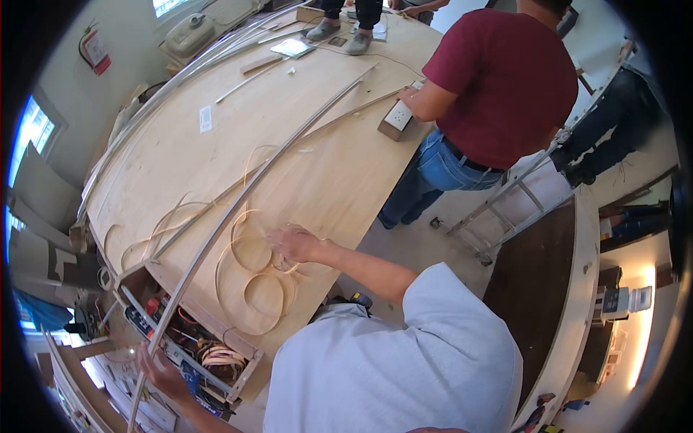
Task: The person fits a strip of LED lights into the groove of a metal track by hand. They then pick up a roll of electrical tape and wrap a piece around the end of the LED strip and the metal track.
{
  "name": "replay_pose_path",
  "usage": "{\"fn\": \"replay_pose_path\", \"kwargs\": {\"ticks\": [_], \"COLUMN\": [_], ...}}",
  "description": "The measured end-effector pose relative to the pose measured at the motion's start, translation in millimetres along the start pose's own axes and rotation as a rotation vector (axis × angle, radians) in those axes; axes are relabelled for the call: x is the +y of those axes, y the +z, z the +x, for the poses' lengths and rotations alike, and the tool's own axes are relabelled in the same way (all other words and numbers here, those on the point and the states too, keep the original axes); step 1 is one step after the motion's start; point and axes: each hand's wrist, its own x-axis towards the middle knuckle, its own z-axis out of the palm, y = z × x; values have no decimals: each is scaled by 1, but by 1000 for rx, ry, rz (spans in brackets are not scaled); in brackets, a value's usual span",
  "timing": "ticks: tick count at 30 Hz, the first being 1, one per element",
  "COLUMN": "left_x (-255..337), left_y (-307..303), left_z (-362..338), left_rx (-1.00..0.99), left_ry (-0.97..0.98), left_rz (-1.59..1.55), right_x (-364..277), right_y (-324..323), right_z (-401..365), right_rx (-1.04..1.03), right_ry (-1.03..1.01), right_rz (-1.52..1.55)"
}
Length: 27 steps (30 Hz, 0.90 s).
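My left hand is at the lower left, its fingers closed around the near end of a long, thin metal strip. The strip runs diagonally across a large plywood sheet and past the drawer. My right hand hovers low over the sheet, its fingers smeared by motion, so I cannot make out whether they hold anything. Beside and beneath it lie loose loops of thin, pale edging strip. More of this edging strip curls on the far side of the metal strip.
An open drawer of tools and cables sits below the sheet's near edge. A co-worker in a maroon shirt stands by a power strip. Another person's shoes rest on the sheet. A ladder stands at right.
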Motion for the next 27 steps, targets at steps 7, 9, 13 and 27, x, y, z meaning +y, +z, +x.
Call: {"fn": "replay_pose_path", "kwargs": {"ticks": [7,9,13,27], "left_x": [106,116,119,62], "left_y": [35,46,56,117], "left_z": [-45,-38,0,68], "left_rx": [-245,-207,-78,-507], "left_ry": [-64,26,125,122], "left_rz": [-352,-319,-141,-96], "right_x": [45,55,115,199], "right_y": [19,15,-7,-97], "right_z": [-44,-41,5,160], "right_rx": [12,-7,129,-118], "right_ry": [20,-77,52,218], "right_rz": [-134,-278,-441,-777]}}
